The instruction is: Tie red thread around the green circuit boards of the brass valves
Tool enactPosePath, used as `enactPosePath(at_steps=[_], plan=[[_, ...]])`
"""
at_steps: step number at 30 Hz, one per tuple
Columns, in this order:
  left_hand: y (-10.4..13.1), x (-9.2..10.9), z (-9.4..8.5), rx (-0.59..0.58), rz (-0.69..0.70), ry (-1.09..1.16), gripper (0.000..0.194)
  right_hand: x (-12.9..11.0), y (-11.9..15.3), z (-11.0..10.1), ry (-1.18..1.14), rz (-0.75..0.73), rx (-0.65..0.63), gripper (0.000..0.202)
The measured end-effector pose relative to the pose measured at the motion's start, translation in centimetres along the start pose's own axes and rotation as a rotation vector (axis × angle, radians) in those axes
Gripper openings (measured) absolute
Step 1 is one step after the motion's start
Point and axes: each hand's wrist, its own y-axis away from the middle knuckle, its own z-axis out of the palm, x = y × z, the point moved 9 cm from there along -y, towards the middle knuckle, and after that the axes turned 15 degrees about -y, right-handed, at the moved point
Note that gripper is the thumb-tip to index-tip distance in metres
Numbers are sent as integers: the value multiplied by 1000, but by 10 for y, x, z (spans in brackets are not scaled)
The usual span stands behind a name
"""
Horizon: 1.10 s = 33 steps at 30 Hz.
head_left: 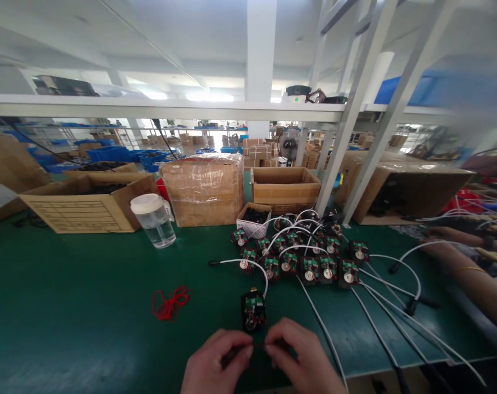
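My left hand (221,361) and my right hand (299,355) are close together at the bottom centre, each closed in a pinch. Between their fingertips runs a short, thin, dark reddish strand, too small to make out well. Just beyond the fingers, a black unit with a green circuit board (253,311) lies on the green table, its white cable curving up and left to a black plug (214,263). A tangled bundle of red wires (171,303) lies to the left of it.
Several similar units (310,269) with white cables fill the right centre. Behind stand a water jug (153,221), a wrapped carton (205,191), open boxes (286,191) and a shelf post (350,126). Another person's arm (465,273) reaches in from the right.
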Motion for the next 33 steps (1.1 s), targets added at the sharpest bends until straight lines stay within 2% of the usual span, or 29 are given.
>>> enactPosePath(at_steps=[5, 9, 14, 24, 33], plan=[[-18, 23, -15, 50, 30, -85, 15, -16, -22, -9, 21, -77, 111, 12], [-29, 33, -18, 102, 77, -92, 15, -14, -36, -16, 38, -91, 165, 14], [-34, 36, -19, 121, 80, -162, 16, -11, -46, -19, 64, -100, 176, 16], [-48, 39, -28, 147, 21, -135, 16, -15, -56, -17, 92, -150, 185, 17], [-58, 33, -19, 42, -35, -71, 17, -10, -54, -14, 183, -158, 187, 19]])
